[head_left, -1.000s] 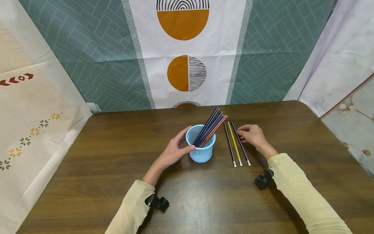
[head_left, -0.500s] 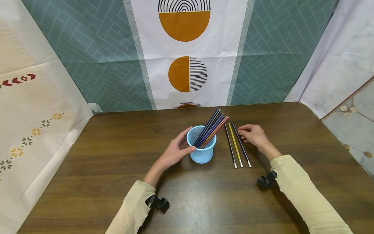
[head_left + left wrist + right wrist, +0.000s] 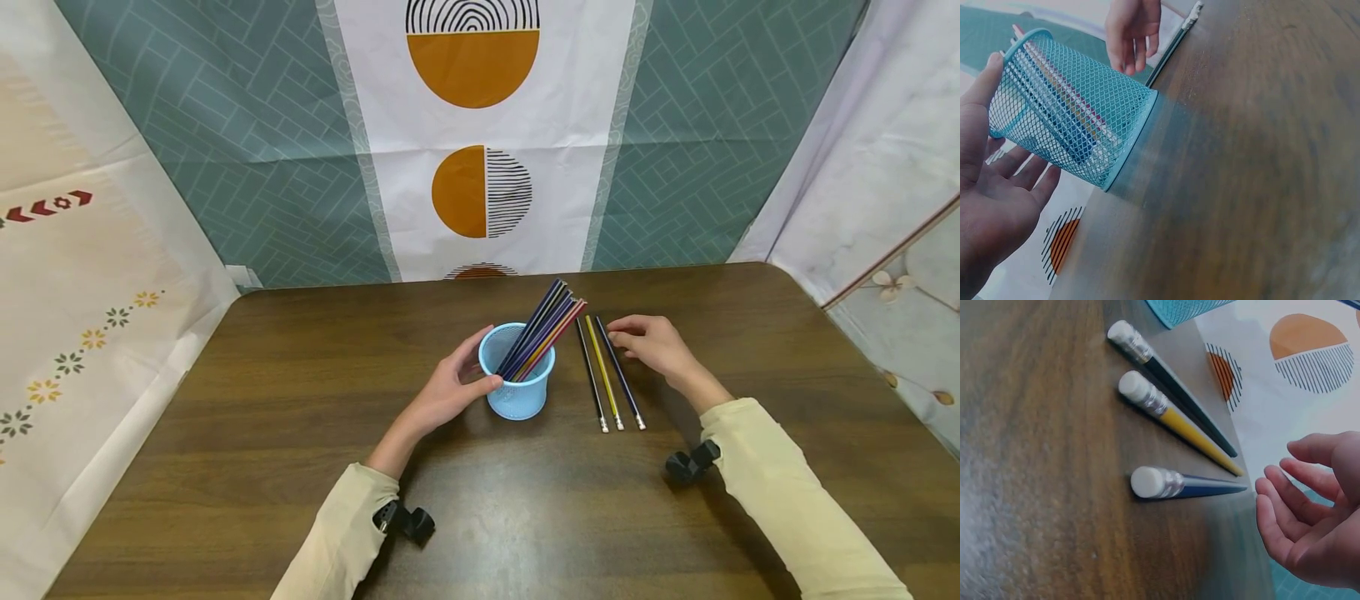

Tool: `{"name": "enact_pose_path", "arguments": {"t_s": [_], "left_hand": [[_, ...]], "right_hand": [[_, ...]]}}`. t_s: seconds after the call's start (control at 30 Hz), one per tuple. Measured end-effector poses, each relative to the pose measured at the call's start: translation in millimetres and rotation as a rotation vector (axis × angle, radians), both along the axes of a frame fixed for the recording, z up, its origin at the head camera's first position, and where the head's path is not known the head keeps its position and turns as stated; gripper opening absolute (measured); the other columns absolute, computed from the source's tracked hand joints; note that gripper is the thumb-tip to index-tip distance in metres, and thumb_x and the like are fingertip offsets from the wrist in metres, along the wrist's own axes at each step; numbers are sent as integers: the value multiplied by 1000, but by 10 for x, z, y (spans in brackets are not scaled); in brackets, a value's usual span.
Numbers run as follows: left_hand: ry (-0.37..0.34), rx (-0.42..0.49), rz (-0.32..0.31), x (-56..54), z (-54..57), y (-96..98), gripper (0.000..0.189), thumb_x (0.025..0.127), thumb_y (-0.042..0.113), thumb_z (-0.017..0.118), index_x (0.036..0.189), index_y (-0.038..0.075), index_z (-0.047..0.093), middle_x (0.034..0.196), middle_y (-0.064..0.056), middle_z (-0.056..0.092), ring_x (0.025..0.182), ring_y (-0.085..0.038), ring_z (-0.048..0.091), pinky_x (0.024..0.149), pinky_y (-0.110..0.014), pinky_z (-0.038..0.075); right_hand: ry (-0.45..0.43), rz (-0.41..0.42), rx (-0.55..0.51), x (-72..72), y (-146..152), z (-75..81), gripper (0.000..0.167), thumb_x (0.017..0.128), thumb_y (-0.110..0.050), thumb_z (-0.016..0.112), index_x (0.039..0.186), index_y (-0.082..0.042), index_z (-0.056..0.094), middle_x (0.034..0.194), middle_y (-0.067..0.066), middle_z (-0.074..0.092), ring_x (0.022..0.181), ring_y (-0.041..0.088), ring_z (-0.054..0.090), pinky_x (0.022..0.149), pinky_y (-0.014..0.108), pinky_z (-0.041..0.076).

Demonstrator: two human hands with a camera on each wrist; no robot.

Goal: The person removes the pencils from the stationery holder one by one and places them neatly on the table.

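Note:
A light blue mesh pencil cup (image 3: 517,402) stands on the table, holding several pencils (image 3: 538,335) that lean to the right. My left hand (image 3: 446,393) grips the cup from its left side, thumb at the rim and fingers round the far side. To the cup's right lie a black pencil (image 3: 592,375), a yellow pencil (image 3: 604,377) and a dark blue pencil (image 3: 622,377), white erasers toward me. My right hand (image 3: 651,345) is beside the far end of the dark blue one. In the right wrist view its fingers (image 3: 1285,503) are loosely bent, with nothing between them and the thumb.
The brown wooden table (image 3: 300,417) has a patterned cloth (image 3: 480,192) hanging behind its far edge. Pale cloths (image 3: 97,292) hang along both sides. A small black camera (image 3: 408,523) sits on each wrist.
My right forearm has swung slightly to the right, and the hand has shifted a little toward the far edge. The left hand stays on the cup, and the three loose pencils lie as before.

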State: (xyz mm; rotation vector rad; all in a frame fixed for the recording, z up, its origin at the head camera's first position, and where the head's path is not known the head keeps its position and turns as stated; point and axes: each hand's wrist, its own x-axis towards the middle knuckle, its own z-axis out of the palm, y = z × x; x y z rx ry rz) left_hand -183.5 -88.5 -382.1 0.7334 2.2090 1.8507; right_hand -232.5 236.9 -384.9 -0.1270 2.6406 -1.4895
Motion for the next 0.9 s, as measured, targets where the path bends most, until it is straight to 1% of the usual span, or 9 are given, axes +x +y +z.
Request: {"name": "enact_pose_path", "arguments": {"t_s": [0.13,0.27,0.53,0.63,0.7,0.77,0.87,0.9], "left_hand": [[5,5,0,81,130,7,68,91,-1,64,149,-4,29,143,-27,41,130,-39,42,106,-49,35],[6,7,0,90,141,8,68,91,-2,63,149,-4,28,143,-27,41,131,-39,42,106,-49,35],[6,6,-4,89,136,11,68,91,-2,63,149,-6,27,143,-27,41,130,-39,42,106,-49,35],[4,4,-3,89,139,10,68,91,-3,63,148,-6,27,143,-28,41,130,-39,42,106,-49,35],[0,-2,-2,51,76,5,68,91,-3,63,149,-6,26,143,-27,40,131,-39,41,106,-49,35],[-1,-4,-2,5,-1,-3,69,91,-4,63,149,-5,25,144,-27,40,131,-39,41,106,-50,35],[0,-3,0,-59,-119,-13,71,91,-5,62,151,-3,25,145,-26,39,131,-39,41,106,-50,35],[3,0,1,-65,-131,-14,71,91,-4,63,151,-1,25,145,-25,39,131,-38,41,106,-49,35]], "right_hand": [[18,19,-3,28,-31,53,33,96,-12,60,120,10,61,121,25,60,94,17,60,78,29,54],[31,44,-11,63,-74,102,33,96,-13,61,120,9,62,121,23,60,93,16,59,79,31,54],[36,115,-70,118,-153,163,35,96,-13,61,122,11,60,119,24,62,101,34,60,80,32,55],[36,140,-92,134,-180,179,35,96,-11,61,122,11,59,118,26,62,103,38,59,81,36,55],[47,149,-109,145,-198,188,34,95,-10,61,122,12,60,116,27,62,102,39,60,82,40,55],[62,153,-125,158,-215,196,33,95,-9,62,120,12,61,114,29,63,99,38,62,81,41,55],[91,152,-144,174,-239,210,32,94,-10,64,117,11,62,111,30,63,94,30,65,78,38,56],[100,151,-153,180,-248,216,32,93,-10,65,116,11,63,110,30,64,92,27,66,77,36,56]]}}
